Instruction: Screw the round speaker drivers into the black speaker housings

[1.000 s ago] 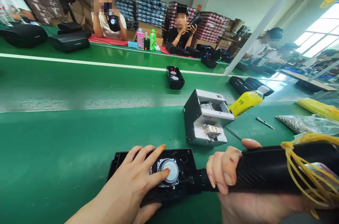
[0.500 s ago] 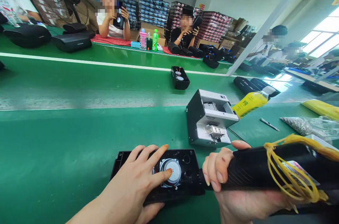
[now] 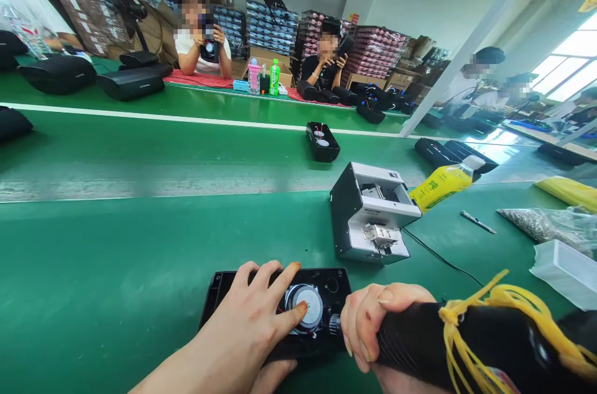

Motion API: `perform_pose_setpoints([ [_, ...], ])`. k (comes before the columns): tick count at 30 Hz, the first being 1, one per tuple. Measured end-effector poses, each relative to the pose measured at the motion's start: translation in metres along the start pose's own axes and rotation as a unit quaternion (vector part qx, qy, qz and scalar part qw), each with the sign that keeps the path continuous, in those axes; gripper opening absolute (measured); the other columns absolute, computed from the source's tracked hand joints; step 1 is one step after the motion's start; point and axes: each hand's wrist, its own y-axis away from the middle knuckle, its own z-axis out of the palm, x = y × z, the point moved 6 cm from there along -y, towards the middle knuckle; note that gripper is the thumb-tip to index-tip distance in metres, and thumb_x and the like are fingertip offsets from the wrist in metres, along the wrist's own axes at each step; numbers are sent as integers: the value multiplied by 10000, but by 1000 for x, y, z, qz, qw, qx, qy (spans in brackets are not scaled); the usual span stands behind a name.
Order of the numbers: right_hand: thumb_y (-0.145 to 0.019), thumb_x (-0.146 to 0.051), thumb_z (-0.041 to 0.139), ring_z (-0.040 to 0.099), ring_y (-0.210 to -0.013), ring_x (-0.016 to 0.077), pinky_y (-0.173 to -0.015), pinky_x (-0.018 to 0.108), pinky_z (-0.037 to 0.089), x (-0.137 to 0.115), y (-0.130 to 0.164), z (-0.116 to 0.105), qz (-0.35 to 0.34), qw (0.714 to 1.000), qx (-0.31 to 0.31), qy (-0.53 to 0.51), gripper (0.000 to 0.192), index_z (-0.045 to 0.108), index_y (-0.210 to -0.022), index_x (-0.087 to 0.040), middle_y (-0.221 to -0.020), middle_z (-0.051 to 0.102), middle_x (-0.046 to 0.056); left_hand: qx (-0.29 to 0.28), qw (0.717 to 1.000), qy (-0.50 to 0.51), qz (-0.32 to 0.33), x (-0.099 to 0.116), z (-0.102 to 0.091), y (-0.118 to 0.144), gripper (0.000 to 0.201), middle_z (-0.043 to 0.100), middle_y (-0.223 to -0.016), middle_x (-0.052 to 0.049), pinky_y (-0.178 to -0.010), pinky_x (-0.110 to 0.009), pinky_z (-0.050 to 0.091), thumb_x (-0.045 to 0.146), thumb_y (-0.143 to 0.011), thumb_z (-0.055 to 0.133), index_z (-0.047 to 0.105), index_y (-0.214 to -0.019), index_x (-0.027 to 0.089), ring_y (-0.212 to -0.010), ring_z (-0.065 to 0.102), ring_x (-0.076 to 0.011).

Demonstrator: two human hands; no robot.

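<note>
A black speaker housing (image 3: 329,276) with a round silver speaker driver (image 3: 310,309) lies on the green worktop. Across it is my left hand (image 3: 261,313), its fingertips reaching the far edge, one finger on the driver, and its thumb at the near edge. My right hand (image 3: 377,325) is wrapped around a black electric screwdriver (image 3: 420,338) with yellow rubber bands (image 3: 459,325) tied on it. The screwdriver's front end (image 3: 334,324) is over the right part of the housing; its tip is hard to make out. Behind them stands a grey-and-black screw feeder (image 3: 373,214).
Around the feeder are a yellow bottle (image 3: 441,186), a pen (image 3: 478,222), a bag of screws (image 3: 536,224) and a clear plastic box (image 3: 566,273). Another speaker housing (image 3: 323,142) sits farther back. Two people (image 3: 203,52) (image 3: 324,64) sit across the line, holding black parts.
My right hand has brought the screwdriver left and tilted it, its front end now over the housing. The left hand stays on the housing. The view has shifted slightly.
</note>
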Motion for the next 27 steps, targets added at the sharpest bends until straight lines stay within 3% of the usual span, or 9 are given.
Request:
perform_pose_setpoints([
  [5,-1023,-521,622,562,-358,193,-363,283,472,6,-5,-8,0,999,18,-29,309,826,-1068,-294,-539,668,27,-26,1000,-18,-1,6,-5,-5,551,503,-1659,-202,-1033,-805,477,560,-921,766,686,-1419,336,-1401,567,-512],
  [10,-1024,-395,620,656,-422,252,-433,354,561,15,-8,-2,66,989,-121,-45,284,855,-928,-267,-571,707,75,-11,1000,-1,-11,-4,5,-3,575,489,-1676,-173,-1070,-777,464,616,-901,763,675,-1421,387,-1418,556,-485],
  [12,-1053,-495,571,667,-465,232,-462,343,561,8,-7,-9,47,996,-70,-28,331,838,-1099,-304,-638,723,45,-10,1000,11,-9,-10,13,-2,574,483,-1681,-163,-1083,-759,463,664,-895,745,680,-1408,414,-1417,560,-476],
  [14,-1047,-650,535,568,-392,167,-414,279,491,-15,-7,-21,-54,998,20,-15,461,745,-1309,-335,-632,671,-22,-5,1000,10,2,-14,19,-1,614,467,-1688,-174,-1082,-744,470,669,-846,789,687,-1399,422,-1418,556,-486],
  [15,-1022,-707,547,496,-350,136,-388,255,447,-29,-10,-29,-108,992,59,-1,522,723,-1329,-324,-614,630,-49,-1,1000,2,3,-15,20,0,659,446,-1701,-178,-1091,-731,470,636,-798,845,688,-1400,419,-1429,543,-491],
  [17,-970,-728,625,364,-304,93,-363,232,384,-59,-22,-45,-197,973,114,42,539,735,-1256,-284,-576,559,-84,13,1000,-22,-4,-16,20,2,751,396,-1734,-167,-1128,-692,457,509,-699,940,687,-1400,410,-1474,495,-488],
  [21,-827,-832,674,360,-317,120,-338,249,365,-97,-71,-78,-287,929,162,167,638,733,-1128,-272,-550,549,-84,35,998,-45,-17,-15,14,8,740,407,-1743,-89,-1201,-642,406,390,-708,913,675,-1407,424,-1522,453,-438],
  [24,-747,-967,580,384,-295,150,-282,259,338,-93,-102,-98,-266,921,206,196,773,695,-989,-241,-489,529,-68,48,998,-48,-13,-16,13,11,672,460,-1712,-77,-1203,-671,384,380,-765,853,672,-1410,432,-1477,508,-425],
  [27,-719,-1031,512,387,-280,161,-259,263,323,-82,-108,-110,-228,927,235,184,828,662,-932,-245,-459,505,-68,70,996,-61,-7,-19,16,12,627,455,-1717,-73,-1194,-658,388,355,-796,802,676,-1405,434,-1451,535,-418],
])
